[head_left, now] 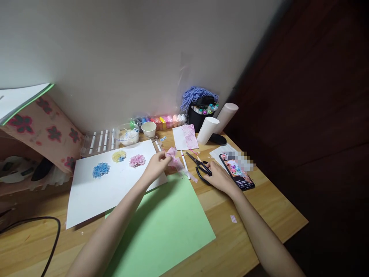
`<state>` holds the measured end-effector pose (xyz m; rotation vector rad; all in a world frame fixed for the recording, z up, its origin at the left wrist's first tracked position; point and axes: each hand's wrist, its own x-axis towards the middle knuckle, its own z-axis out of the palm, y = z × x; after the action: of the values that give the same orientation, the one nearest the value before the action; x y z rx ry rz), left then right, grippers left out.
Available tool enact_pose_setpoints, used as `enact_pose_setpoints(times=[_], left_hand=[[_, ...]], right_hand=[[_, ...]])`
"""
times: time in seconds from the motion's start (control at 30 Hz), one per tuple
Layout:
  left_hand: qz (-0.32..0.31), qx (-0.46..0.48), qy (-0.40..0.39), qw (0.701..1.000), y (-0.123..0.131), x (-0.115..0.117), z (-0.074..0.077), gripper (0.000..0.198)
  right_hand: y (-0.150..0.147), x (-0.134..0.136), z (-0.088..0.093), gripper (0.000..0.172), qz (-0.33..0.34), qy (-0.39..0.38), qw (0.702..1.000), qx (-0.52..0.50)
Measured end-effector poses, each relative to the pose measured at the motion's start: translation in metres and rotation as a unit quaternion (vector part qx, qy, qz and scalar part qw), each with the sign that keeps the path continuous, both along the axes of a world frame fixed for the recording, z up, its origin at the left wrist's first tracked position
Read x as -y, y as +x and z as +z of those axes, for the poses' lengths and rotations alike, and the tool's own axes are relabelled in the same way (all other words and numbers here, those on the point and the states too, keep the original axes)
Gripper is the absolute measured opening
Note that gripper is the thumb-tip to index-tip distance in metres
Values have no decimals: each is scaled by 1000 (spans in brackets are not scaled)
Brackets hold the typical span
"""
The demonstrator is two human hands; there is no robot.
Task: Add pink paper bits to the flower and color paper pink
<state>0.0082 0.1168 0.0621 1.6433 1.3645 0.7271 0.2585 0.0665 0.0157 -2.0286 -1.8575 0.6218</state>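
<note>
My left hand [157, 165] pinches a crumpled piece of pink-patterned tissue paper [175, 161], whose loose end trails to the right over a white marker [184, 163]. To the right, my right hand [220, 177] has its fingers closed on the black handles of a pair of scissors [198, 167]. The slightly parted blades point up and left, toward the paper. Left of my left hand lies a white sheet [92, 200] bearing blue [101, 170], yellow [118, 156] and pink [137, 161] crumpled-paper clusters. Green paper [170, 223] lies below both hands.
A phone [238, 171] lies beside my right hand. Behind stand a paper cup [149, 129], a clear bowl [127, 134], a white roll [207, 130] and a black marker holder [197, 117]. A pink-striped sheet [186, 137] lies before them. A flowered box [47, 127] stands left.
</note>
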Motion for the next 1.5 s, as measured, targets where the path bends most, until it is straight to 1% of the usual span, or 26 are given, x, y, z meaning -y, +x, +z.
enact_pose_setpoints(times=[0.03,0.07,0.1,0.13,0.17,0.23,0.3,0.37,0.47,0.53,0.6,0.7,0.77,0.83,0.87,0.97,1.0,1.03,1.07,1.13,1.2,1.23,1.3,1.33,1.4,1.5], left_hand=[[-7,36,-19,999,-2,1,4,21],[-16,78,-44,996,-4,3,7,22],[-22,126,-75,989,-5,6,10,22],[-26,158,-98,982,-5,9,11,22],[-28,180,-116,976,-5,12,11,22],[-45,186,-138,972,-3,17,10,27],[-86,173,-166,967,1,22,9,31],[-134,137,-190,963,5,27,9,33],[-197,67,-189,960,9,34,9,34],[-235,27,-177,955,10,37,9,32],[-256,-2,-165,952,11,38,7,30],[-276,2,-172,946,10,36,4,28],[-290,36,-203,935,9,33,4,28],[-291,74,-237,924,8,30,3,29],[-289,91,-254,918,7,29,3,29],[-267,152,-318,897,5,29,-1,32],[-255,174,-346,886,5,29,-3,32],[-241,193,-375,874,5,29,-5,33],[-229,205,-400,863,5,29,-7,33],[-220,211,-433,848,5,29,-10,33],[-219,209,-443,844,6,29,-13,34],[-217,209,-445,843,6,29,-13,35],[-216,208,-449,842,6,30,-15,35],[-217,207,-450,841,6,30,-15,35],[-226,202,-452,839,6,30,-14,33],[-236,194,-447,841,5,29,-11,31]], right_hand=[[0,0,0,16,-18,-6,998,-62],[-2,1,0,18,-36,-19,989,-140],[-4,3,2,21,-47,-33,972,-228],[-8,5,4,25,-52,-45,946,-317],[-14,7,6,28,-50,-55,914,-400],[-31,10,13,37,-38,-32,860,-508],[-49,12,18,42,-55,-14,833,-551],[-64,12,20,44,-70,12,816,-573],[-76,11,16,44,-92,36,804,-587],[-78,10,13,45,-115,38,797,-591],[-77,10,10,45,-128,38,790,-598],[-71,10,6,40,-130,47,787,-601],[-63,9,2,37,-139,56,798,-584],[-51,6,-3,38,-154,61,821,-546],[-44,4,-5,38,-165,66,838,-516],[-22,0,-10,34,-202,104,895,-385],[-17,0,-9,31,-207,115,907,-348],[-13,0,-8,30,-203,118,914,-332],[-11,1,-5,30,-184,108,915,-343],[-11,5,3,34,-108,62,902,-412],[-17,10,12,38,-13,14,882,-471],[-20,13,15,39,22,2,875,-483],[-28,17,19,42,67,-3,865,-498],[-32,19,19,42,78,4,861,-503],[-39,21,17,39,65,35,862,-502],[-47,21,13,38,-4,77,865,-496]])
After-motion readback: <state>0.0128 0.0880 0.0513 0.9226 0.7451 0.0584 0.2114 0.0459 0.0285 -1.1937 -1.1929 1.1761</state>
